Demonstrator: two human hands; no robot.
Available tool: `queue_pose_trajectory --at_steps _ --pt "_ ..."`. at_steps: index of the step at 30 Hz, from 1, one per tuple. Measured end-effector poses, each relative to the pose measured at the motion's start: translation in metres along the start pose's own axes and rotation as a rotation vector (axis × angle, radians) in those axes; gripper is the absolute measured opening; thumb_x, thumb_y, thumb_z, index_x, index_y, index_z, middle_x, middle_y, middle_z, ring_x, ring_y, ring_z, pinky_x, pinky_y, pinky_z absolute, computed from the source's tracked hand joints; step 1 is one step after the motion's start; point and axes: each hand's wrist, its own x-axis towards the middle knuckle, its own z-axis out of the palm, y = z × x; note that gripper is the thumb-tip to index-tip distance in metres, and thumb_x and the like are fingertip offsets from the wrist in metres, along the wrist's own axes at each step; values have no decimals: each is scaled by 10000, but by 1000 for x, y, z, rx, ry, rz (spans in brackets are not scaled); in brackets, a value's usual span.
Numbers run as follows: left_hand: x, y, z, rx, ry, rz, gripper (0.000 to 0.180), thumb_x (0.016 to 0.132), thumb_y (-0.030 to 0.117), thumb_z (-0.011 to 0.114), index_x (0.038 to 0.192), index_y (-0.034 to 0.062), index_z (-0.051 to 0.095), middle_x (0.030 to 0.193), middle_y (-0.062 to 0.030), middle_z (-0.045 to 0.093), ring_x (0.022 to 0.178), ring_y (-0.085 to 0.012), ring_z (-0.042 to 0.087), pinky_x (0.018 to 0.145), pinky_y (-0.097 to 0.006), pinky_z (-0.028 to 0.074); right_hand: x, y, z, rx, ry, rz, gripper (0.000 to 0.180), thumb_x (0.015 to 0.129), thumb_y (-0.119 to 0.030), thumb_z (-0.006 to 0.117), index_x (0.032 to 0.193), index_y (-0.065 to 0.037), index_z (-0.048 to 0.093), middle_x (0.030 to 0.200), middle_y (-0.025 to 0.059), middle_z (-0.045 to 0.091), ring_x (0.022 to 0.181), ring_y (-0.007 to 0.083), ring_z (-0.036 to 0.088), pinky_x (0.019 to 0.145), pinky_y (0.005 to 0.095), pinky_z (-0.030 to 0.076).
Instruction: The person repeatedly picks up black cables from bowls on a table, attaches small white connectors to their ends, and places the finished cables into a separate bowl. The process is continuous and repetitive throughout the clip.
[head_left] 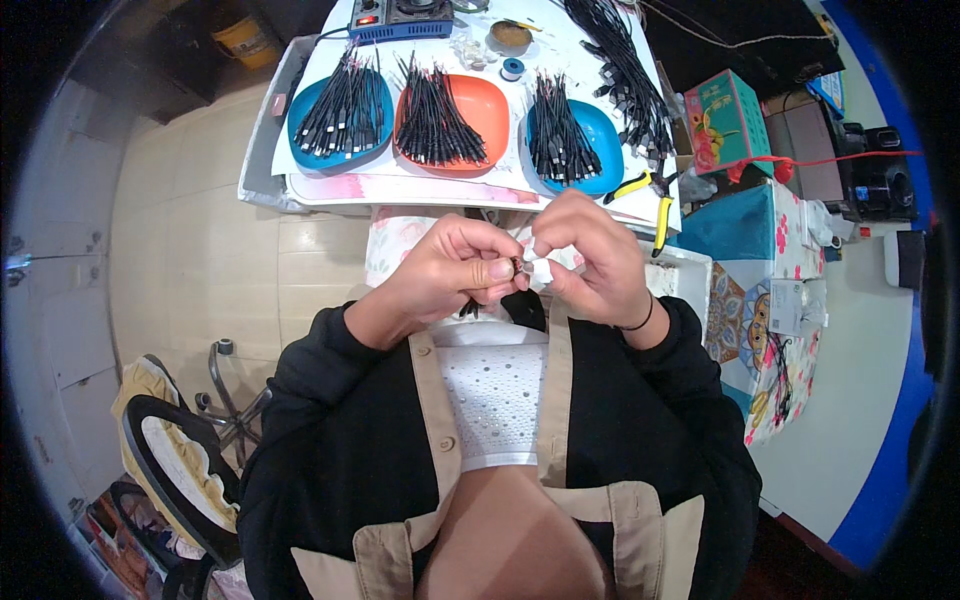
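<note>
Pale floor tiles (200, 250) lie to the left, and a white table (552, 50) stands in front of the person. On it sit a blue tray (377, 148), an orange tray (488, 108) and another blue tray (602, 125), and each one has a bunch of black cables in it. More long black cables (625, 75) lie at the back right. Yellow and black pliers (663, 222) rest at the table's right corner. Near the chest, just below the table edge, the left hand (452, 268) pinches some thin black wires (517, 266) tight between thumb and finger. The right hand (602, 262) has white wraps (541, 272) on its fingertips. Its thumb and finger are close together, right by the wire tips; I cannot tell if they hold anything.
</note>
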Motion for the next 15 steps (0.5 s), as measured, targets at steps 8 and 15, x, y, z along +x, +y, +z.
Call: queue_pose_trajectory --at_steps 8,15 --pt "-2 18 13 449 104 48 191 903 35 609 1075 -42 644 915 -66 667 748 -67 574 663 -222 477 -16 14 6 253 17 255 132 835 -68 610 949 -9 579 908 57 569 757 143 511 675 250 417" --pt "5 21 14 466 122 26 199 894 23 619 1078 -39 663 922 -49 673 776 -51 575 685 -208 478 -13 15 -5 53 9 98 163 805 -30 632 966 -12 617 934 95 609 786 190 573 675 279 458"
